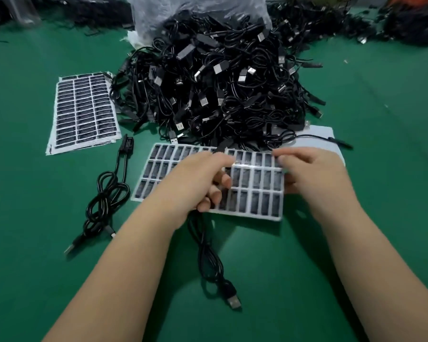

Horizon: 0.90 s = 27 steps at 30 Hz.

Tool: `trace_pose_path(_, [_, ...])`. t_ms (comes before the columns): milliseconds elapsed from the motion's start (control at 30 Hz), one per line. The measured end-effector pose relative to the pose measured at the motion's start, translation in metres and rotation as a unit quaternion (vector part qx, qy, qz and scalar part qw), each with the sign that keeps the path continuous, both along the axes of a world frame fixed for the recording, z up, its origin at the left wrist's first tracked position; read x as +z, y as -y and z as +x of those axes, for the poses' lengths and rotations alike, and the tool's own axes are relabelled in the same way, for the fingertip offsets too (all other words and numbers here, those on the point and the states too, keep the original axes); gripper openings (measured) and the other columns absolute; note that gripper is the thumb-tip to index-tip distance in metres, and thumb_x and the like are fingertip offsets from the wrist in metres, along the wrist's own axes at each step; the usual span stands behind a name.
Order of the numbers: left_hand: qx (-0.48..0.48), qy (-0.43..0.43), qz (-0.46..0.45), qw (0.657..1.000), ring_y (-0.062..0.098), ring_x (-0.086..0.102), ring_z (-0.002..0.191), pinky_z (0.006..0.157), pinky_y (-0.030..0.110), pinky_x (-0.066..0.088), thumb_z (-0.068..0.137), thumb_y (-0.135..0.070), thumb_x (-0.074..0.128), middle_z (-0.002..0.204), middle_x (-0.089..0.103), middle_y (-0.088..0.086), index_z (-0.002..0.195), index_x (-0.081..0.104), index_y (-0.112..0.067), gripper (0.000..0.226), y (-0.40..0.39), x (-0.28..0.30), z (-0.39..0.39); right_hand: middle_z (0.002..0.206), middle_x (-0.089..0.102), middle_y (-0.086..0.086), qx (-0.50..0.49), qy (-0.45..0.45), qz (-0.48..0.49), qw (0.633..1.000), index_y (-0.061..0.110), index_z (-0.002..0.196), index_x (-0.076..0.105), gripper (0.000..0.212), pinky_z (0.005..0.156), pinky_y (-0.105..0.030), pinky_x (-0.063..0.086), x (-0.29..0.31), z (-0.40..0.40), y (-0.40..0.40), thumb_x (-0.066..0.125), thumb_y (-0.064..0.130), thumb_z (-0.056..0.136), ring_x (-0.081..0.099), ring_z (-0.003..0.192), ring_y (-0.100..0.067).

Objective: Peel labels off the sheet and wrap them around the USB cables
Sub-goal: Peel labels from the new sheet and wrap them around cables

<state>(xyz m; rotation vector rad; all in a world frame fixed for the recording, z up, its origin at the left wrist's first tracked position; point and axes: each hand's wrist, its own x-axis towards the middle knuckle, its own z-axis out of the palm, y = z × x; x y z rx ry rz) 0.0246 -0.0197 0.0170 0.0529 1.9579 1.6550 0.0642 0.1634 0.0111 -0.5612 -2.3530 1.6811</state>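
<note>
The label sheet [255, 186] lies on the green counter [35, 193] before the cable pile [215, 90]. The left hand [198, 178] grips a cable [208, 255]; the right hand [311, 174] pinches the sheet's edge.

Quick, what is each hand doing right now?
Left hand: fingers curled, holding a black USB cable over the label sheet.
Right hand: pinching a label at the sheet's top row.
</note>
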Motion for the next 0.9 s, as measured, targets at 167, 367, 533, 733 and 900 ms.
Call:
trace_pose_path(167, [-0.020, -0.161, -0.156, 0.974, 0.010, 0.056, 0.056, 0.050, 0.025, 0.045, 0.083, -0.034, 0.066, 0.072, 0.057, -0.006, 0.082, 0.046, -0.022, 0.023, -0.005, -0.013, 0.000, 0.063, 0.070, 0.009, 0.180, 0.112, 0.057, 0.976, 0.030, 0.085, 0.068, 0.023, 0.047, -0.016, 0.047, 0.003, -0.005, 0.004, 0.071, 0.008, 0.081, 0.064, 0.050, -0.008])
trace_pose_path(367, [-0.062, -0.255, -0.257, 0.930, 0.008, 0.054, 0.067, 0.055, 0.026, 0.040, 0.077, -0.025, 0.075, 0.078, 0.056, -0.008, 0.079, 0.042, -0.025, 0.033, -0.004, -0.018, -0.002, 0.082, 0.072, 0.008, 0.181, 0.051, -0.031, 0.982, 0.025, 0.111, 0.063, 0.034, 0.053, -0.019, 0.050, -0.011, -0.011, 0.006, 0.069, 0.007, 0.083, 0.066, 0.061, -0.009])
trace_pose_path(533, [-0.069, -0.247, -0.253, 0.933, 0.008, 0.051, 0.064, 0.055, 0.026, 0.038, 0.074, -0.024, 0.078, 0.080, 0.055, -0.006, 0.080, 0.041, -0.024, 0.037, -0.004, -0.020, -0.007, 0.096, 0.053, 0.015, 0.212, 0.006, 0.331, 0.920, 0.036, 0.116, 0.064, 0.030, 0.067, -0.014, 0.039, -0.019, -0.014, 0.007, 0.065, 0.032, 0.086, 0.047, 0.068, 0.005])
trace_pose_path(733, [-0.095, -0.237, -0.247, 0.935, 0.004, 0.047, 0.059, 0.051, 0.019, 0.033, 0.073, -0.029, 0.080, 0.076, 0.051, -0.010, 0.083, 0.044, -0.024, 0.038, 0.000, -0.020, -0.010, 0.105, 0.039, 0.012, 0.259, 0.058, 0.408, 0.874, 0.034, 0.133, 0.053, 0.041, 0.076, -0.026, 0.035, -0.020, -0.019, 0.006, 0.054, 0.042, 0.093, 0.040, 0.083, -0.006])
trace_pose_path(900, [-0.099, -0.228, -0.229, 0.941, -0.007, 0.045, 0.047, 0.046, 0.008, 0.035, 0.071, -0.026, 0.083, 0.067, 0.047, -0.013, 0.082, 0.047, -0.023, 0.038, 0.000, -0.021, -0.013, 0.108, 0.043, 0.012, 0.253, 0.048, 0.404, 0.878, 0.033, 0.128, 0.058, 0.037, 0.078, -0.026, 0.035, -0.023, -0.019, 0.007, 0.055, 0.040, 0.092, 0.040, 0.085, -0.006])
